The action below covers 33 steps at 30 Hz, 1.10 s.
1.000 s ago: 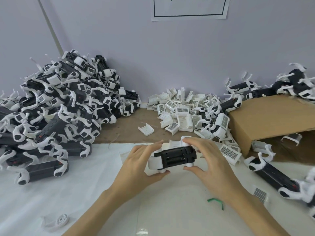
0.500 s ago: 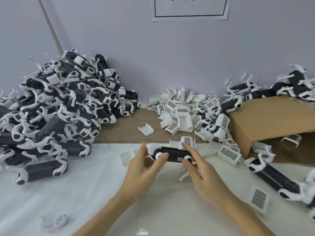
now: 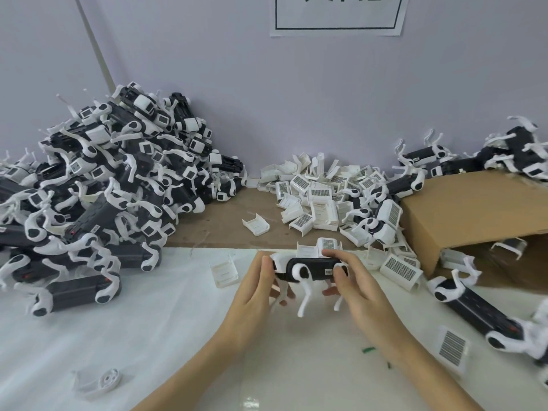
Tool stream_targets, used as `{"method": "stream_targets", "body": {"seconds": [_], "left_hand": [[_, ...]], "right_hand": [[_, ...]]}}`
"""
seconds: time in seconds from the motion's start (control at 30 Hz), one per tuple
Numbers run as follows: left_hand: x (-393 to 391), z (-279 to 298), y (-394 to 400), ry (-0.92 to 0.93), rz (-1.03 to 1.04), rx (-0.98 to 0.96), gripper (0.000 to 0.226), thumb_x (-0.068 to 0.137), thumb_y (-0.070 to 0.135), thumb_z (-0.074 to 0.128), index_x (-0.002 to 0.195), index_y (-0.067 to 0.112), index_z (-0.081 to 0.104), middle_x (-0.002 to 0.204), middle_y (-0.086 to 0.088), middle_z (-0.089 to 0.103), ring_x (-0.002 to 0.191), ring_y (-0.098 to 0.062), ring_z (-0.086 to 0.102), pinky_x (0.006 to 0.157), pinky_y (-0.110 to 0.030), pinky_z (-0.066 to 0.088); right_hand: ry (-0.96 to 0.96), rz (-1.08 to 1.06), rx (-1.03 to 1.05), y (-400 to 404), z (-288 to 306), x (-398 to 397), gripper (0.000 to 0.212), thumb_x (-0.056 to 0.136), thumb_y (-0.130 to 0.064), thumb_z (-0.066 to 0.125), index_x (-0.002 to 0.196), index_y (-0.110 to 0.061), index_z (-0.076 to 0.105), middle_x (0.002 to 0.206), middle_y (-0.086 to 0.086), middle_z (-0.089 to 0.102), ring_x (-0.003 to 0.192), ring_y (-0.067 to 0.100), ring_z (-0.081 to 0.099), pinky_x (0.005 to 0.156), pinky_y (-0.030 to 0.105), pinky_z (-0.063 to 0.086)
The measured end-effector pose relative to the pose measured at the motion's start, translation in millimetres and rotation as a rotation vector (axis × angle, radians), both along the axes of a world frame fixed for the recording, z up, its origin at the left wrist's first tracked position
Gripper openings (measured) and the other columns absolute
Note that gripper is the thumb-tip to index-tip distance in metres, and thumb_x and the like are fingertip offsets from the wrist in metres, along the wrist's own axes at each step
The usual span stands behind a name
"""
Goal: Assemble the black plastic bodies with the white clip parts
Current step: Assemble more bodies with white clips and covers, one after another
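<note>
1. A black plastic body (image 3: 315, 269) is held just above the desk (image 3: 148, 345), at the centre of the view, between both hands.
2. The left hand (image 3: 256, 295) is curled round the body's left end, where a white part sits.
3. The right hand (image 3: 360, 287) grips the right end, with fingers over the top and the thumb on the near face.
4. White legs (image 3: 305, 301) are seen hanging down from the body.
5. A large heap of assembled bodies (image 3: 112, 185) is piled at 10 o'clock against the wall.
6. Loose white clip parts (image 3: 320, 191) are heaped at 1 o'clock, beyond the hands.
7. A cardboard box (image 3: 474, 215) lies at 3 o'clock, with another black body (image 3: 474, 307) just in front of it.
</note>
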<state>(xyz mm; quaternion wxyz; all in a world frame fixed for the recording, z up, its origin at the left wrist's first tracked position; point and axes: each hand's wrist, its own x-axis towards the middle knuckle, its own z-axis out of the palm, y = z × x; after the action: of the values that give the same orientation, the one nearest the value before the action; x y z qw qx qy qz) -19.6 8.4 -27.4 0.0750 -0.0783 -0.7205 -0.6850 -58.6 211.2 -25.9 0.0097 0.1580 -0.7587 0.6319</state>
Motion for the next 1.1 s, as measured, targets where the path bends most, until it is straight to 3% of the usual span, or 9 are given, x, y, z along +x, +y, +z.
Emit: {"method": "stream_targets", "body": {"seconds": [0.07,0.2,0.37,0.43,0.57,0.7,0.8,0.93,1.1], "left_hand": [[-2,-2,1,-0.028,0.033,0.029,0.041,0.106,0.064,0.044,0.118,0.028,0.061,0.098,0.002,0.068,0.085,-0.016,0.064,0.076,-0.021,0.053],[-7,-6,0,-0.069,0.155,0.091,0.043,0.092,0.036,0.083,0.122,0.038,0.052,0.077,0.003,0.069,0.063,-0.01,0.059,0.058,-0.018,0.048],[-8,-8,-5,-0.068,0.071,0.142,0.05,0.093,0.017,0.082,0.122,0.041,0.05,0.085,0.001,0.073,0.062,-0.013,0.059,0.058,-0.02,0.05],[-9,-8,-5,-0.072,0.073,0.15,0.045,0.093,0.014,0.082,0.12,0.035,0.053,0.098,-0.002,0.075,0.064,-0.014,0.059,0.058,-0.021,0.049],[-11,-9,-9,-0.126,0.096,0.169,0.025,0.098,0.023,0.078,0.111,0.031,0.059,0.085,-0.006,0.067,0.07,-0.021,0.054,0.056,-0.022,0.046],[-11,-11,-9,-0.122,0.09,0.161,0.021,0.098,0.028,0.077,0.109,0.03,0.059,0.084,-0.007,0.065,0.07,-0.022,0.054,0.055,-0.024,0.045],[-13,-12,-9,-0.118,0.097,0.151,0.02,0.099,0.027,0.077,0.108,0.03,0.059,0.085,-0.006,0.066,0.069,-0.02,0.054,0.055,-0.025,0.046],[-14,-13,-8,-0.114,0.094,0.139,0.019,0.098,0.028,0.077,0.106,0.03,0.059,0.081,-0.001,0.065,0.067,-0.018,0.054,0.055,-0.025,0.047],[-11,-9,-8,-0.132,0.061,0.156,0.036,0.095,0.055,0.066,0.111,0.024,0.058,0.093,-0.01,0.066,0.072,-0.023,0.055,0.06,-0.028,0.048]], "right_hand": [[0.042,0.015,0.011,1,2,1,0.025,0.102,-0.021,0.062,0.126,-0.028,0.062,0.111,-0.008,0.073,0.099,0.014,0.071,0.082,0.02,0.054],[0.108,0.097,0.095,-1,4,2,0.021,0.103,-0.032,0.06,0.123,-0.028,0.065,0.116,-0.012,0.071,0.112,0.009,0.066,0.094,0.021,0.05],[0.315,-0.042,0.267,-5,16,-32,0.038,0.11,-0.009,0.044,0.129,-0.032,0.068,0.124,-0.012,0.069,0.122,0.005,0.061,0.1,0.022,0.048],[0.344,-0.007,0.478,-7,25,-59,0.05,0.106,0.005,0.044,0.134,-0.029,0.068,0.132,-0.007,0.065,0.128,0.009,0.057,0.107,0.026,0.045],[0.374,0.256,1.094,-18,37,-102,0.066,0.101,0.006,0.054,0.146,-0.041,0.057,0.158,-0.005,0.044,0.147,0.015,0.037,0.119,0.035,0.033],[0.542,0.234,1.228,-25,42,-112,0.034,0.097,-0.018,0.071,0.128,-0.03,0.069,0.146,-0.004,0.055,0.138,0.017,0.046,0.115,0.04,0.036],[0.611,0.073,1.131,-23,39,-109,0.017,0.097,-0.031,0.071,0.11,-0.02,0.069,0.123,-0.007,0.063,0.117,0.014,0.058,0.104,0.034,0.043],[0.409,-0.172,0.624,-11,35,-92,0.014,0.101,-0.027,0.066,0.105,-0.014,0.061,0.103,-0.007,0.069,0.091,0.008,0.065,0.075,0.016,0.045],[0.319,-0.247,0.166,-7,27,-48,0.006,0.108,-0.02,0.052,0.112,-0.014,0.053,0.091,-0.008,0.069,0.075,-0.003,0.07,0.064,0.013,0.048]]}}
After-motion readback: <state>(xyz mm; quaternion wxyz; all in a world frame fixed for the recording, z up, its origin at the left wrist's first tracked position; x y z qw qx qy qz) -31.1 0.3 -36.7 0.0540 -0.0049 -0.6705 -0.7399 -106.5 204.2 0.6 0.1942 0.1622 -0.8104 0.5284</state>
